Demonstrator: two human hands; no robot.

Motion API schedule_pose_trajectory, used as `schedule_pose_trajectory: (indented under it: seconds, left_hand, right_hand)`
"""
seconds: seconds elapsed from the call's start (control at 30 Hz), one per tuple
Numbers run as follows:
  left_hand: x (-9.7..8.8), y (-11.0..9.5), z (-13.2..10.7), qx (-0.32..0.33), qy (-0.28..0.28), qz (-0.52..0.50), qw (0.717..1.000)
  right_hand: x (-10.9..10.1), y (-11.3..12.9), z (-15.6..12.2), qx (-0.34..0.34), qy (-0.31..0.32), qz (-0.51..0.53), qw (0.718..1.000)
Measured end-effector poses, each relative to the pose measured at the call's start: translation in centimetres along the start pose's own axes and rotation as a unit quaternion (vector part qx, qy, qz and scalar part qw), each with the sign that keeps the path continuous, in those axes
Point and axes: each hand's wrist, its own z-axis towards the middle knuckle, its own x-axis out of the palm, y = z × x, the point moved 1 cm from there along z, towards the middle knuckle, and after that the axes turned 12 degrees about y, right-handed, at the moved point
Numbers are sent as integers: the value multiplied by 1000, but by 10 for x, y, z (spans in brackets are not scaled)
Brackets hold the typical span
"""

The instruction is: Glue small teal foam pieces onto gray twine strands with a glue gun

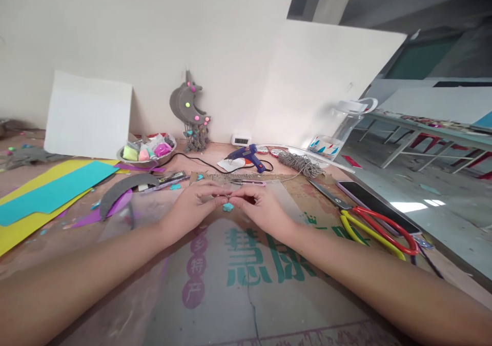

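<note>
My left hand (198, 202) and my right hand (261, 207) meet over the middle of the covered work surface, thumbs and fingers pinched together. A small teal flower-shaped piece (228, 207) shows right below the fingertips; whatever is between the fingers is too small to make out. Below the hands, a thin grey string (251, 305) runs down over the clear sheet (215, 325). Two more teal pieces, one by a craft knife (165, 181) and a second teal piece (200, 177), lie beyond my left hand. Tweezers with a pink handle (248, 182) lie just behind the fingertips.
Behind the hands are a blue glue gun (248, 156), coiled grey cord (302, 164) and a bowl of coloured clay (123, 160). Scissors (369, 223) and a phone (376, 205) lie right; a grey crescent (123, 189) and coloured sheets (57, 192) left. A decorated moon (186, 105) hangs on the wall.
</note>
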Motion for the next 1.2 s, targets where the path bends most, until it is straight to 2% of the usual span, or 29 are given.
schedule_pose_trajectory:
  seconds: [0.17,0.37,0.57,0.63,0.7,0.73,0.8,0.87,0.97,1.2]
  left_hand:
    - [0,-2,1,-28,-11,-11,999]
    - [1,1,1,-19,4,8,1000]
    - [3,-4,1,-60,12,11,998]
    - [3,-3,1,-92,6,-33,995]
    - [3,-1,1,-126,-1,-107,986]
    - [2,-1,1,-139,-2,-142,980]
    - [2,1,2,-159,5,-191,969]
    - [2,2,3,-169,14,-223,960]
    - [2,5,5,-153,23,-257,954]
    - [4,9,5,-130,33,-251,959]
  right_hand:
    - [-1,-2,0,-4,22,5,1000]
    - [-2,-3,1,0,33,6,999]
    - [2,-1,-1,-30,39,-48,998]
    - [-6,0,1,-25,19,-57,998]
    - [-22,-1,7,-12,-30,-71,997]
    - [-33,-3,10,-5,-66,-95,993]
    - [-52,-10,16,-15,-94,-168,981]
    - [-64,-20,20,-22,-45,-250,967]
    - [-64,-34,20,-43,35,-319,946]
    - [-46,-49,18,-40,62,-410,909]
